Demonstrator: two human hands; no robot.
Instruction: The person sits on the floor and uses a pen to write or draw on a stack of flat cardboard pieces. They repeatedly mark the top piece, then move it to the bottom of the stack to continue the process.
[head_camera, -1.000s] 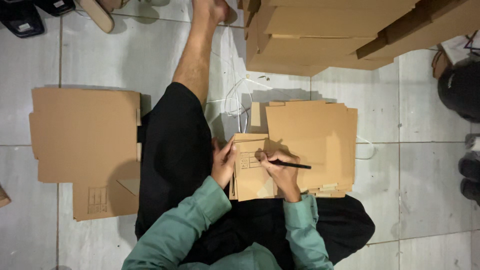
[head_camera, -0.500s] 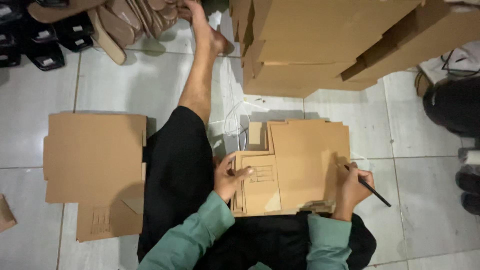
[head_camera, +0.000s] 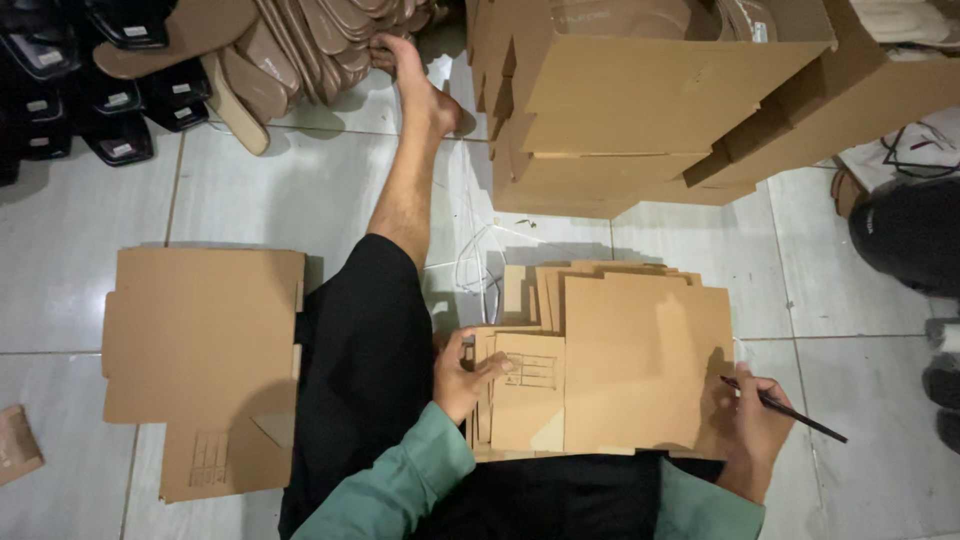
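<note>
the work item is a stack of flat cardboard box blanks (head_camera: 640, 370) lying on the tiled floor (head_camera: 70, 230), directly in front of the seated person and between both hands. the top blank is a broad flat sheet. a narrower flap panel (head_camera: 527, 400) carrying a printed ruled form juts out at its 9 o'clock edge.

left hand (head_camera: 468, 377): at the 9 o'clock side of the stack, fingers curled, fingertips pressing down on the form panel, thumb at the panel's outer edge. it grips nothing; it steadies the blank.

right hand (head_camera: 752, 425): at the 4 o'clock corner of the stack, just off the top blank's right edge, closed around a black pen (head_camera: 785, 410). the pen's long axis runs from 10 o'clock to 4 o'clock, with its near end at the top blank's right edge and its far end out over the floor.

key relation: the form panel lies at 9 o'clock from the pen hand, across the full width of the top blank. the left hand is the nearer hand and is already in contact with it.

surroundings: a second flat box blank (head_camera: 205, 360) lies at 9 o'clock beyond the person's leg, and assembled cardboard cartons (head_camera: 640, 100) are stacked at 12 o'clock.
</note>
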